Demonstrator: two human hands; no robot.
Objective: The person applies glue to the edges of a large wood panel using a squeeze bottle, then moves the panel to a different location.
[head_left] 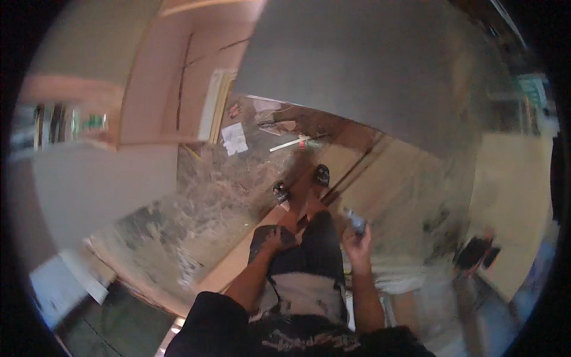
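Observation:
My right hand is raised beside my right thigh, its fingers closed round a small grey-blue object with a pale narrow tip. Blur hides what kind of thing it is. My left hand rests on my dark-clad left thigh, fingers laid over the cloth and holding nothing that shows. Below my legs a long light-brown wooden board slants from the lower left toward my feet.
A large dark grey panel spans the far side. At upper left stands a pinkish open cabinet. White paper and a pale strip lie on the littered floor. A black-and-orange object is at right, near a yellowish board.

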